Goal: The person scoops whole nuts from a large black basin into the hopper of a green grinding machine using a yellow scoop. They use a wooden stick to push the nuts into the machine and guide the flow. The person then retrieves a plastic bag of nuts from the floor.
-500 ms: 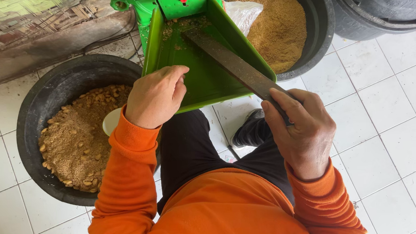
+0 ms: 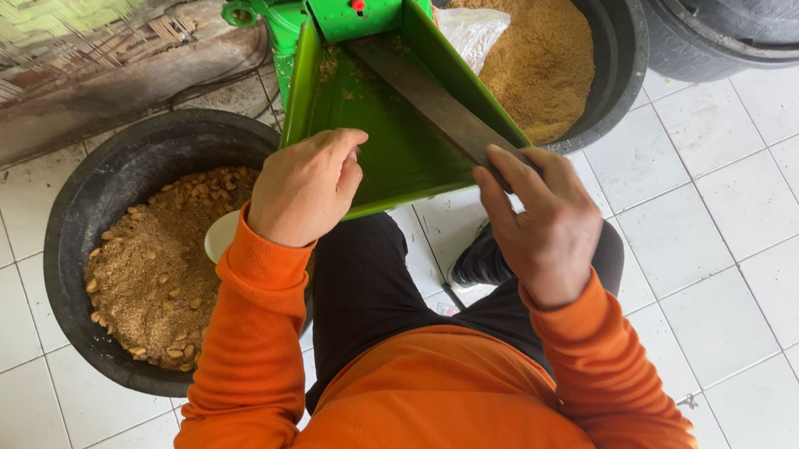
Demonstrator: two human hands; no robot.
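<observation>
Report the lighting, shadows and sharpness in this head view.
Head view: soft, even daylight, no hard shadows or glare; left hand and right hand on the green chute are sharp, as is the black tub; the wall at top left looks slightly soft.

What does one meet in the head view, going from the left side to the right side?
Black tub of coarse brown meal → left hand on the green chute → right hand holding a flat dark stick → tub of fine tan powder → dark tub at the top right corner.
</observation>
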